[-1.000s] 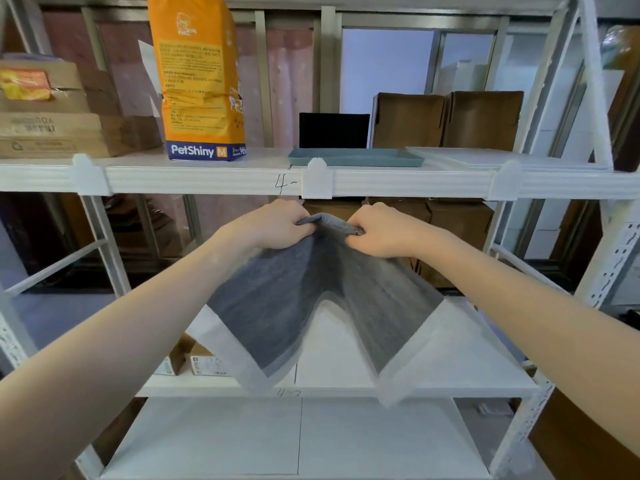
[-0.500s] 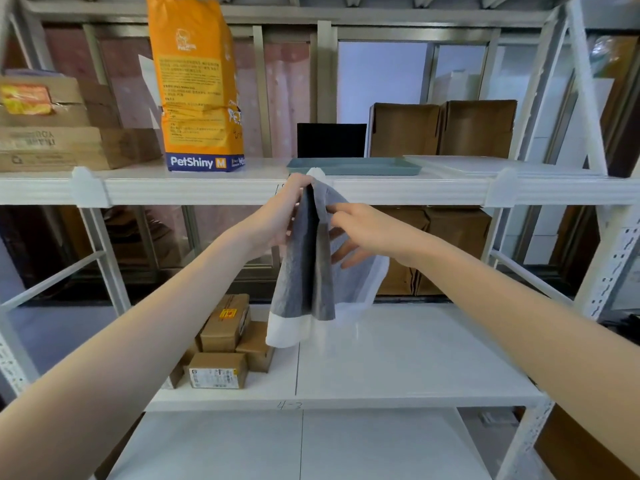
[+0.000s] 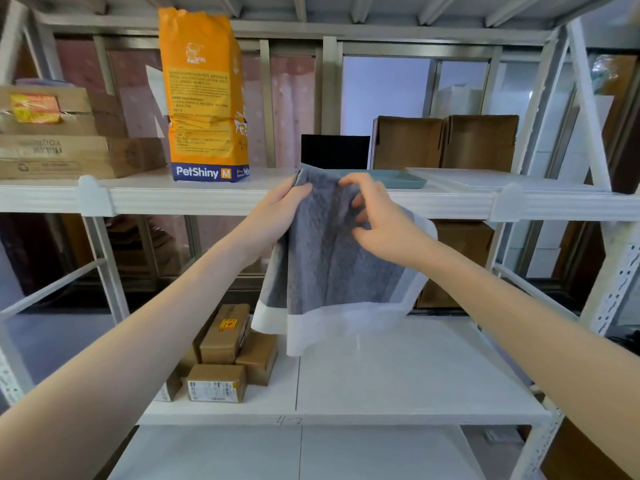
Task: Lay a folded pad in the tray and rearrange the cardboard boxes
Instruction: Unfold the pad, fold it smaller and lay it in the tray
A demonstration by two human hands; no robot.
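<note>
A grey pad (image 3: 332, 258) of soft, quilted, matt fabric-like material, bordered by a thin white papery edge, hangs before white-painted metal shelving (image 3: 311, 199) with smooth, faintly glossy boards and white plastic clips. An orange bag (image 3: 204, 98) shows a crinkled, slightly shiny printed paper or plastic skin. Small boxes (image 3: 225, 355) below and larger boxes (image 3: 446, 142) above are matt brown cardboard, some with glossy labels. A blue-green tray (image 3: 405, 180) looks like smooth, matt plastic.
</note>
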